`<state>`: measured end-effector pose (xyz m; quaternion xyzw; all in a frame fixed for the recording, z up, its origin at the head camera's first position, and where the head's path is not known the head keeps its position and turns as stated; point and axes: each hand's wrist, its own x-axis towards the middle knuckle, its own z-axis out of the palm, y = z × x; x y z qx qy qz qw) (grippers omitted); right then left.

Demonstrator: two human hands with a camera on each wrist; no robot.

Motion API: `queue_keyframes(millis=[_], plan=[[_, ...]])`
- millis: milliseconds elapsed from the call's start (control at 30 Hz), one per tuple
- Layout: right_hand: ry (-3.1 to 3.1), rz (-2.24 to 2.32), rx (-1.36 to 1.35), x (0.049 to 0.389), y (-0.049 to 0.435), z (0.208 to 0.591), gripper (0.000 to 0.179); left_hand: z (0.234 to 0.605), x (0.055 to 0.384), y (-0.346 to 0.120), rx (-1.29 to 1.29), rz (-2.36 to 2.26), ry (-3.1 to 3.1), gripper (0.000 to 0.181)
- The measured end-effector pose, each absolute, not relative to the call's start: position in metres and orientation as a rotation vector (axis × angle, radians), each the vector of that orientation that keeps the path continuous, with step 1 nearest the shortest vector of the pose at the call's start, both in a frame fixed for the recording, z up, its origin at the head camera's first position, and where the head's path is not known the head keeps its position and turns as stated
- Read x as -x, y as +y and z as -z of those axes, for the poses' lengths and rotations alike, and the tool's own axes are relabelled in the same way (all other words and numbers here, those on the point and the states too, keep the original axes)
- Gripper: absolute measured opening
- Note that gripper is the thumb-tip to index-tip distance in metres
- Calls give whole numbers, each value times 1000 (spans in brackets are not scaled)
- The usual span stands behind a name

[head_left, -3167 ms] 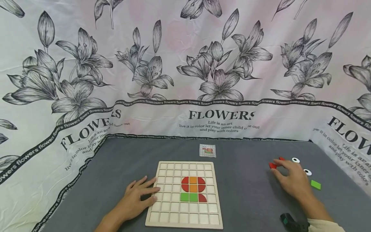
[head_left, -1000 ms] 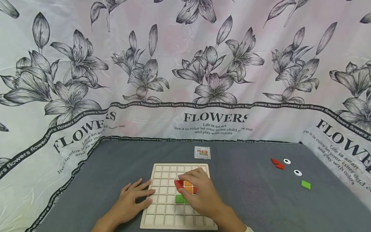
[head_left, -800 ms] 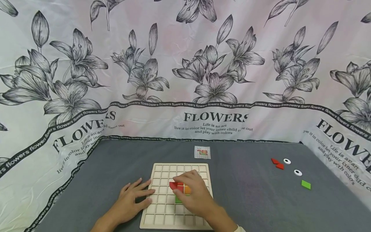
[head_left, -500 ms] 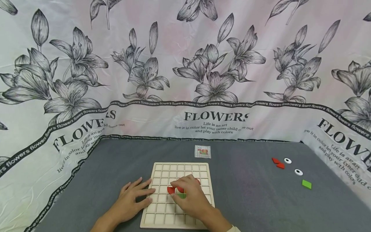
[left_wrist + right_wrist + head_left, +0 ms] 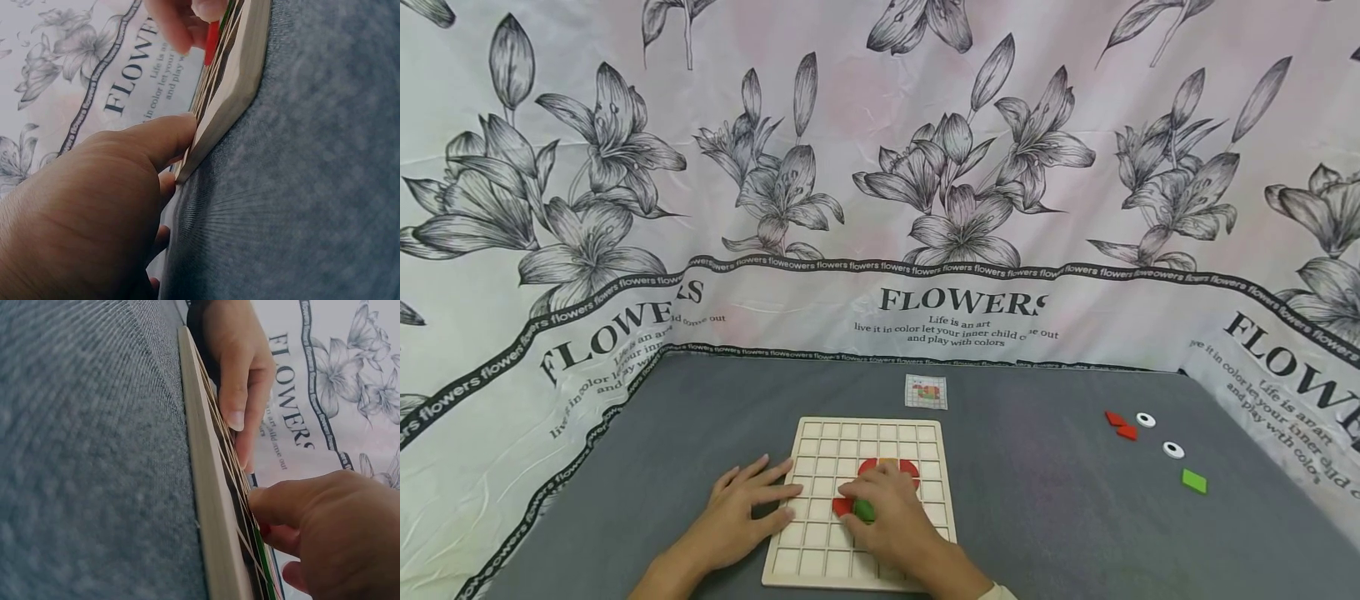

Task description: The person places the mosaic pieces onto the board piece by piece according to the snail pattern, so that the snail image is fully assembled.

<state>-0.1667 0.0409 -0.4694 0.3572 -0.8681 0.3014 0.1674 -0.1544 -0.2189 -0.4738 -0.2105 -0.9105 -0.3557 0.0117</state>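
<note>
A wooden grid board point(image 5: 820, 565) lies on the grey table with coloured pieces in some cells. My right hand point(image 5: 901, 518) pinches a red quarter-circle tile point(image 5: 842, 507) at the cell just left of a green tile point(image 5: 865, 510). In the left wrist view that red tile point(image 5: 212, 42) stands tilted at the board's surface under the fingertips. Red and orange pieces above are partly covered by the right hand. My left hand point(image 5: 733, 512) rests its extended fingers and thumb on the board's left edge.
Behind the board lies a small printed picture card point(image 5: 926, 392). To the right are two red tiles point(image 5: 1126, 432), two white rings with dark centres point(image 5: 1173, 450) and a green tile point(image 5: 1194, 481). A flower-printed curtain point(image 5: 962, 208) closes off the back.
My right hand came from the loose pieces on the right to the board with a red tile, then moved left and down to the cell beside the green tile. The left hand stayed put.
</note>
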Motion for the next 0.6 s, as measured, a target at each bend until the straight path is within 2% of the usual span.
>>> queue_keyframes(millis=[600], plan=[[-2395, -833, -1001, 168, 42, 472, 24, 473, 154, -218, 660, 1107, -2839, 39]])
